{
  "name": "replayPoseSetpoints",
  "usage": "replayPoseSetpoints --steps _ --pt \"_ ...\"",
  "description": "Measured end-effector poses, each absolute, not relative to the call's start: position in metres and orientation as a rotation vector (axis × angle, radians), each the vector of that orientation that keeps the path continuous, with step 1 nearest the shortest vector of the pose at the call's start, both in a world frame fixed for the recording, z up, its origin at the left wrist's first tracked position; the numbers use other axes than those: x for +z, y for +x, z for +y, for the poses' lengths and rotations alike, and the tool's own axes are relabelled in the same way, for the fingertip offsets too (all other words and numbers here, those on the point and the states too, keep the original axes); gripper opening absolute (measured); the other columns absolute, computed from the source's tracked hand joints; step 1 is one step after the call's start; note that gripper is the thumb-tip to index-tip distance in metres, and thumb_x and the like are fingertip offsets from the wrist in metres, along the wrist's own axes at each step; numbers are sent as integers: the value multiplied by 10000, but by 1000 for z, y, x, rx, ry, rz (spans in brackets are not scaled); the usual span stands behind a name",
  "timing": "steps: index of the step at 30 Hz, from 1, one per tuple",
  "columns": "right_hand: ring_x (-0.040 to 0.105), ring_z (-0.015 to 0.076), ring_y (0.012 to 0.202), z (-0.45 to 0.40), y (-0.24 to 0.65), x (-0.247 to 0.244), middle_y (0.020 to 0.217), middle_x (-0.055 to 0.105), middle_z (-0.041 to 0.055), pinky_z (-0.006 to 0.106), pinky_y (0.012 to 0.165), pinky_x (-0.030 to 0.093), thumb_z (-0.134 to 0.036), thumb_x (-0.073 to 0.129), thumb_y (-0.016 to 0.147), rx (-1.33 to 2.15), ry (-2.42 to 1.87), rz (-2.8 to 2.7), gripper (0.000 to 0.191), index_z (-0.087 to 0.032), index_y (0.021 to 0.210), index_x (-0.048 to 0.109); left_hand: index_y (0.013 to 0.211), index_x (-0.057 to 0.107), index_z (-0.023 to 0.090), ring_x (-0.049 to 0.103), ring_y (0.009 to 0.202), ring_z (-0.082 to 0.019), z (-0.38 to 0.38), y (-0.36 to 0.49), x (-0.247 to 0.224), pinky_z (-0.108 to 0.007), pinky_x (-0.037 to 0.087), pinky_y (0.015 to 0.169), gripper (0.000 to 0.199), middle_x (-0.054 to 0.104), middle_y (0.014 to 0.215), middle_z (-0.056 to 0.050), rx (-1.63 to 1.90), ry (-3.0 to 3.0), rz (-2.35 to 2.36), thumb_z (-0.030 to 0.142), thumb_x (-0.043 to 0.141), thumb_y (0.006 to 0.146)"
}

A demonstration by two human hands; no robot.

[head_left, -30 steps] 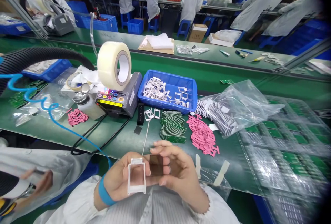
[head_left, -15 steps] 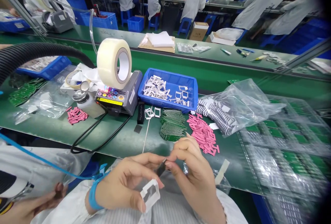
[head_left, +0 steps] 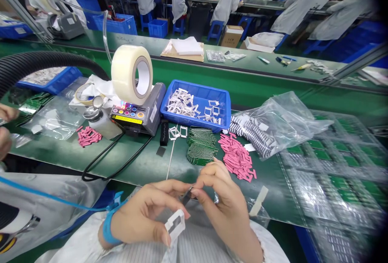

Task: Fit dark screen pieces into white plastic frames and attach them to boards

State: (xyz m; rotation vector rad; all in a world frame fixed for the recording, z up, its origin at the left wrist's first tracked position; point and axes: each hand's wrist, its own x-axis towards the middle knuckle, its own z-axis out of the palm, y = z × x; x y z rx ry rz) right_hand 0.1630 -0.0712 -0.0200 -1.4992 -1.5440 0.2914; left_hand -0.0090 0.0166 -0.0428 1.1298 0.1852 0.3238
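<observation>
My left hand [head_left: 145, 212], with a blue wrist strap [head_left: 111, 224] round the wrist, pinches a small white plastic frame [head_left: 176, 225] between thumb and finger. A small dark flat piece [head_left: 186, 196] is held between the two hands; its far end is hidden by fingers. My right hand [head_left: 222, 198] pinches that dark piece by its near edge with thumb and forefinger. Just beyond my hands lie a stack of green circuit boards [head_left: 201, 145] and a heap of pink strips [head_left: 236, 155].
A blue bin [head_left: 196, 103] holds more white frames. Left of it stands a tape dispenser [head_left: 136, 113] bearing a large tape roll [head_left: 131, 75]. Clear trays of boards [head_left: 339, 174] and a plastic bag [head_left: 291, 121] lie right. A co-worker's hand [head_left: 6, 129] shows at far left.
My hands keep nearly the same pose, with the white frame and dark piece still held. The co-worker's hands at left have moved up to the bench. The view has shifted slightly.
</observation>
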Motion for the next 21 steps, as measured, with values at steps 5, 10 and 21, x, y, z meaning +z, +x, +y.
replayPoseSetpoints --steps 5,10,21 --pt "531 148 700 -72 163 -24 700 538 -32 433 899 337 -124 531 859 301 -1511 -1554 128 -220 774 524 978 733 259 479 1188 -323 17 -9 -44 -447 318 1020 373 568 1242 -126 312 1146 190 412 768 640" --pt "523 150 740 -70 162 -28 729 532 -27 449 945 293 -124 507 868 304 -1567 -1580 123 -219 790 512 963 739 245 476 1193 -306 18 -7 -44 -418 305 1036 365 573 1238 -123 313 1134 215 401 774 635" --pt "478 155 692 -85 166 -70 714 500 8 299 652 358 -132 428 881 470 -1709 -1848 170 -183 726 473 898 742 130 557 1148 -262 26 -14 -50 -375 375 1053 320 652 1197 -110 465 387 389 405 668 752"
